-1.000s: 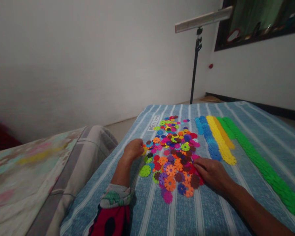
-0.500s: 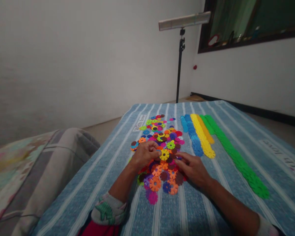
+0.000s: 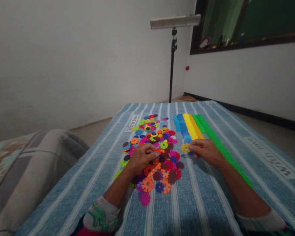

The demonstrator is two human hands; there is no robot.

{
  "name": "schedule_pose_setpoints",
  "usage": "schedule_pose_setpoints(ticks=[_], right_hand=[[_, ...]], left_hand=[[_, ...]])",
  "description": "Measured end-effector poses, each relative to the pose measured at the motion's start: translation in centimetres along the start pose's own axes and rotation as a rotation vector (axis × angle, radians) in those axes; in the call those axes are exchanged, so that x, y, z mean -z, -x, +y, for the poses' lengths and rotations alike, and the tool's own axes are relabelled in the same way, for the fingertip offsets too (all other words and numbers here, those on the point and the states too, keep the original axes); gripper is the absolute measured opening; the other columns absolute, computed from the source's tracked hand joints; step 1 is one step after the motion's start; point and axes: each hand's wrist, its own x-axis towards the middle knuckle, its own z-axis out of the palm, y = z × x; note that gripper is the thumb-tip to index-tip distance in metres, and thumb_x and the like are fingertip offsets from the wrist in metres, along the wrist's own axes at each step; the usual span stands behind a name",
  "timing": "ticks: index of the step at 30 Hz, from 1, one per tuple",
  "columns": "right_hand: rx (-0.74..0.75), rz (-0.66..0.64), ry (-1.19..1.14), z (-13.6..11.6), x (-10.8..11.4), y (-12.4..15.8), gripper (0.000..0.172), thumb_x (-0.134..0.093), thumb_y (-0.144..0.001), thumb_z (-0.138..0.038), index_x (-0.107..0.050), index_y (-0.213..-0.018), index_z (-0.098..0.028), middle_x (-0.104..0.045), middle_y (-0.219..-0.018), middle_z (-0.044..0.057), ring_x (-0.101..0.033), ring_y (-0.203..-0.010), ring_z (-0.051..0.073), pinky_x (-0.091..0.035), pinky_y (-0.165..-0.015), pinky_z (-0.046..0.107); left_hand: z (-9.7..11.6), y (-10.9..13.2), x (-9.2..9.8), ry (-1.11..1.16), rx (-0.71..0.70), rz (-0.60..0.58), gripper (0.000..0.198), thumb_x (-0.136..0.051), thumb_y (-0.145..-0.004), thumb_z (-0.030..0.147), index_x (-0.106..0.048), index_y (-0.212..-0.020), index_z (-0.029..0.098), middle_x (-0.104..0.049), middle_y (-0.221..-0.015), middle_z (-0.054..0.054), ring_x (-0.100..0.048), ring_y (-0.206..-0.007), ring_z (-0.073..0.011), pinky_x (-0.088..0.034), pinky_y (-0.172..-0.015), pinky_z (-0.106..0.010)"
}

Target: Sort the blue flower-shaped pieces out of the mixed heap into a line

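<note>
A loose pile of flower-shaped discs [image 3: 147, 184] in many colours covers the middle of the striped cloth [image 3: 88, 196]. Over the pile's left part, my left hand [image 3: 143, 157] has its fingertips pinched together; what they hold, if anything, is too small to tell. My right hand [image 3: 206, 150] pinches a yellow disc [image 3: 185, 147] between thumb and fingers, right of the pile. Just beyond it lie overlapping rows of discs: a blue row [image 3: 184, 129], a yellow row [image 3: 190, 126], an orange-yellow row [image 3: 198, 131] and a long green row [image 3: 218, 144]. My right hand hides the near ends of some rows.
A black stand [image 3: 172, 65] holding a long light panel [image 3: 175, 22] rises behind the far edge. Grey and patterned bedding [image 3: 56, 154] lies at the left. A dark-framed window [image 3: 260, 23] is at the upper right.
My right hand has moved right, away from the pile, and now carries the yellow disc that was between both hands. My left hand stays over the pile. The view has shifted slightly.
</note>
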Motion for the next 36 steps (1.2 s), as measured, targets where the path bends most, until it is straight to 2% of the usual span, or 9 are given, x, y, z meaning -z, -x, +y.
schedule_pose_setpoints(ticks=[3, 6, 11, 15, 20, 23, 26, 31, 36], right_hand=[[-0.05, -0.026, 0.206, 1.2, 3.8, -0.3, 0.029, -0.055, -0.074, -0.04, -0.062, -0.058, -0.017, -0.053, -0.046, -0.002, -0.047, -0.044, 0.011, -0.035, -0.046, 0.023], [-0.09, -0.051, 0.37, 2.5, 5.7, -0.4, 0.026, -0.051, -0.074, -0.033, -0.059, -0.054, -0.018, -0.051, -0.044, -0.002, -0.046, -0.043, 0.011, -0.033, -0.046, 0.023], [-0.094, -0.084, 0.627, 2.8, 5.6, -0.6, 0.026, -0.048, -0.075, -0.022, -0.058, -0.052, -0.018, -0.053, -0.045, -0.001, -0.049, -0.046, 0.012, -0.031, -0.05, 0.025], [-0.108, -0.089, 0.759, 2.5, 5.0, -0.8, 0.025, -0.049, -0.076, -0.019, -0.066, -0.058, -0.017, -0.06, -0.052, 0.001, -0.054, -0.052, 0.014, -0.03, -0.051, 0.025], [-0.112, 0.028, 0.809, 3.3, 5.2, -1.0, 0.023, -0.052, -0.078, -0.022, -0.075, -0.073, -0.018, -0.067, -0.061, 0.004, -0.059, -0.057, 0.016, -0.034, -0.056, 0.026], [-0.077, 0.084, 0.822, 3.5, 5.0, -1.1, 0.024, -0.053, -0.079, -0.026, -0.075, -0.077, -0.019, -0.071, -0.074, 0.006, -0.062, -0.066, 0.019, -0.037, -0.06, 0.027], [0.031, 0.089, 0.773, 3.1, 3.5, -1.0, 0.029, -0.048, -0.083, -0.034, -0.073, -0.076, -0.02, -0.072, -0.076, 0.006, -0.063, -0.07, 0.019, -0.038, -0.061, 0.027], [0.177, -0.036, 0.586, 1.9, -1.9, 0.1, 0.032, -0.043, -0.086, -0.038, -0.069, -0.075, -0.023, -0.071, -0.072, 0.001, -0.065, -0.069, 0.018, -0.039, -0.063, 0.026], [0.263, -0.155, 0.646, 1.6, -6.2, 1.4, 0.035, -0.038, -0.091, -0.036, -0.066, -0.074, -0.023, -0.069, -0.068, 0.002, -0.063, -0.062, 0.017, -0.036, -0.058, 0.027]], left_hand=[[-0.5, -0.3, 0.3, -0.016, -0.016, 0.016, 0.014, -0.06, -0.073, 0.03, -0.054, -0.075, 0.018, -0.056, -0.055, 0.005, -0.054, -0.053, -0.0107, -0.041, -0.053, -0.022], [-0.8, -0.5, 0.6, -0.142, -0.036, 0.047, 0.008, -0.056, -0.073, 0.025, -0.055, -0.074, 0.018, -0.057, -0.057, 0.004, -0.052, -0.053, -0.0102, -0.039, -0.054, -0.022], [-1.3, -0.7, 1.2, -0.396, -0.076, 0.096, 0.011, -0.051, -0.078, 0.025, -0.058, -0.073, 0.018, -0.059, -0.064, 0.003, -0.052, -0.06, -0.0115, -0.037, -0.057, -0.023], [-1.4, -0.8, 1.4, -0.537, -0.074, 0.105, 0.012, -0.052, -0.079, 0.026, -0.059, -0.072, 0.019, -0.06, -0.066, 0.002, -0.053, -0.064, -0.0123, -0.036, -0.059, -0.024], [-1.3, -0.7, 1.3, -0.648, -0.074, 0.061, 0.016, -0.05, -0.082, 0.024, -0.063, -0.075, 0.018, -0.064, -0.073, 0.0, -0.056, -0.069, -0.0137, -0.036, -0.062, -0.024], [-1.2, -0.6, 1.3, -0.682, -0.06, 0.028, 0.017, -0.052, -0.083, 0.025, -0.067, -0.081, 0.018, -0.067, -0.079, -0.002, -0.059, -0.071, -0.0144, -0.037, -0.064, -0.024], [-1.1, -0.4, 1.2, -0.7, -0.052, 0.005, 0.019, -0.052, -0.083, 0.024, -0.07, -0.087, 0.019, -0.069, -0.082, -0.003, -0.061, -0.073, -0.0153, -0.038, -0.065, -0.025], [-0.8, 0.1, 1.1, -0.722, -0.039, -0.042, 0.023, -0.052, -0.084, 0.026, -0.073, -0.094, 0.023, -0.072, -0.087, -0.002, -0.064, -0.079, -0.0165, -0.041, -0.067, -0.025], [-1.0, 0.2, 1.2, -0.856, 0.067, 0.071, 0.03, -0.048, -0.089, 0.038, -0.071, -0.086, 0.02, -0.072, -0.092, -0.008, -0.065, -0.087, -0.0219, -0.044, -0.07, -0.029]])
